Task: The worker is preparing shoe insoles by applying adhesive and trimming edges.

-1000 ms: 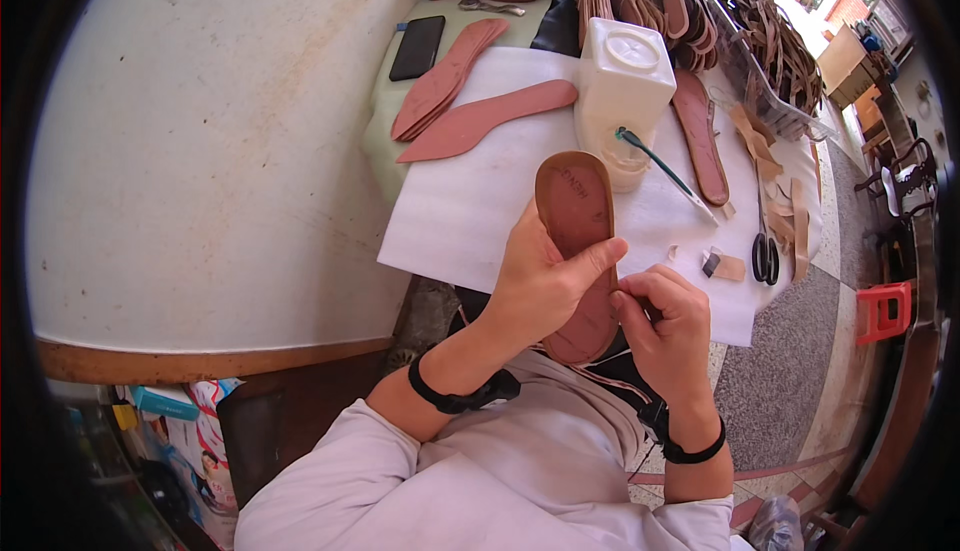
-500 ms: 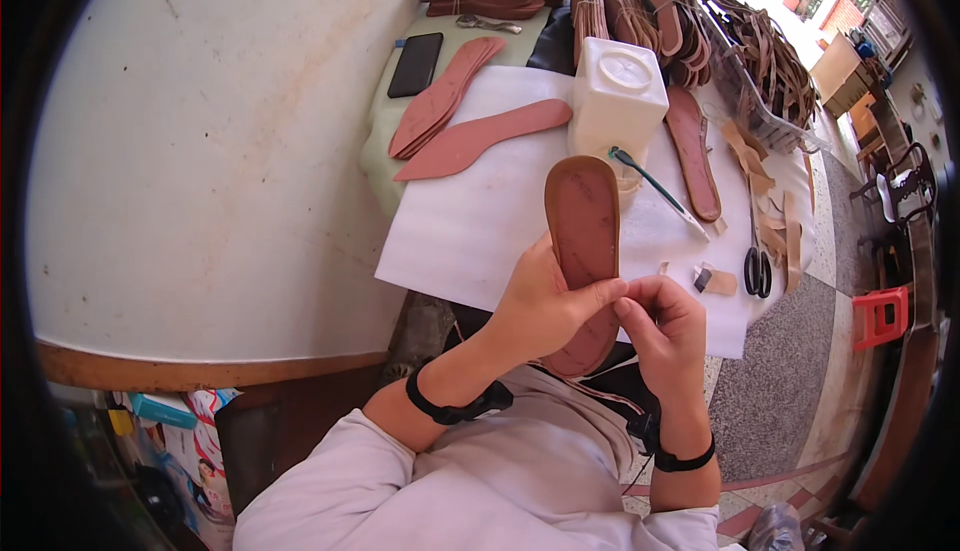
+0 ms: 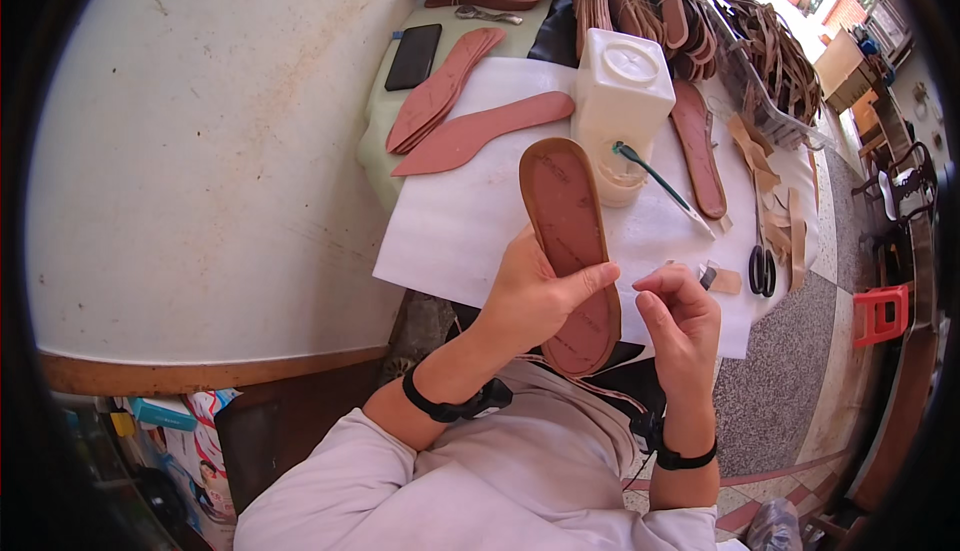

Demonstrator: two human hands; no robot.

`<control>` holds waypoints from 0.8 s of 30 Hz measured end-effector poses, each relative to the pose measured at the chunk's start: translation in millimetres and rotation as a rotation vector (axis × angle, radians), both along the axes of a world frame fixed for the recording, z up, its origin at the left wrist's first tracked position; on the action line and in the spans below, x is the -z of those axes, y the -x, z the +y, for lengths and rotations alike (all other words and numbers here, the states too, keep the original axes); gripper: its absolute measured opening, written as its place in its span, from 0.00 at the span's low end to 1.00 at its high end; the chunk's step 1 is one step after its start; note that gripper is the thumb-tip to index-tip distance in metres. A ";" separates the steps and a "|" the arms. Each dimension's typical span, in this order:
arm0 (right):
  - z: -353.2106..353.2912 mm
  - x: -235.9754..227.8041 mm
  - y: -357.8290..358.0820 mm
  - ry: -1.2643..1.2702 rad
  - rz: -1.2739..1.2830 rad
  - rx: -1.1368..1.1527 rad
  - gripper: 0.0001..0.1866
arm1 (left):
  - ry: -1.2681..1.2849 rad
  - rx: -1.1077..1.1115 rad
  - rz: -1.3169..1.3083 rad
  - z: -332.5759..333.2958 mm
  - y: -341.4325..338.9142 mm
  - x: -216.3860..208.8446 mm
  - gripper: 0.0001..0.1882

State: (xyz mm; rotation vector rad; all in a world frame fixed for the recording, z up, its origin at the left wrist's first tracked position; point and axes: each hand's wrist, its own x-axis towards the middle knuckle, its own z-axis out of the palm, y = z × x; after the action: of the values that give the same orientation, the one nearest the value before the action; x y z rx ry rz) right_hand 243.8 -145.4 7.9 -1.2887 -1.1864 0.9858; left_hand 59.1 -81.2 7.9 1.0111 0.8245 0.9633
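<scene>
My left hand [image 3: 530, 296] grips a reddish-brown shoe insole [image 3: 568, 216] with a raised tan edge, thumb across its face and the rest of the fingers behind it. The insole is tilted, its upper end leaning left. Just right of its edge is my right hand [image 3: 685, 326], not touching it. Its fingers are curled, with a small gap between thumb and forefinger and nothing visible there. Beyond the insole stands a white plastic container [image 3: 625, 86] with a cut-out front, and a green-handled brush [image 3: 660, 186] rests at its opening.
Loose insoles [image 3: 485, 134] and a stacked pile [image 3: 440, 86] lie on the white sheet, near a black phone [image 3: 413, 57]. Scissors [image 3: 762, 271] and tan leather scraps [image 3: 795, 236] are on the right. Strips fill a clear bin [image 3: 765, 101]. A red stool [image 3: 880, 314] stands on the floor.
My right hand has come off the insole's edge and moved slightly right, its thumb and forefinger parting. In my left hand the insole has tilted, its top swinging left.
</scene>
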 end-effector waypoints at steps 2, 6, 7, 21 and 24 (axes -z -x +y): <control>2.2 -0.3 -1.4 -0.096 -0.191 0.016 0.03 | -0.005 -0.004 0.001 -0.3 0.4 1.8 0.22; 1.7 -7.2 11.7 -0.047 -0.273 -0.001 0.03 | -0.024 -0.009 0.011 -2.5 -0.8 1.2 0.22; 1.2 -8.1 13.5 -0.041 -0.288 0.000 0.03 | -0.049 -0.009 0.013 -3.4 -2.0 2.4 0.21; 3.1 -34.1 -4.0 -0.153 -0.261 0.033 0.03 | -0.205 0.111 0.060 -12.0 -12.0 -7.9 0.23; 2.5 -26.0 -3.5 -0.140 -0.225 -0.018 0.01 | -0.201 0.200 0.057 -16.8 -16.9 -3.9 0.27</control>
State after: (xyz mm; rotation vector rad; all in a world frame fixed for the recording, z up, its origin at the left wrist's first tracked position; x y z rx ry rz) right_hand 247.4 -142.9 33.9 -1.3035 -1.4157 0.7700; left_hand 76.1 -98.0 11.8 1.2745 0.6678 0.8606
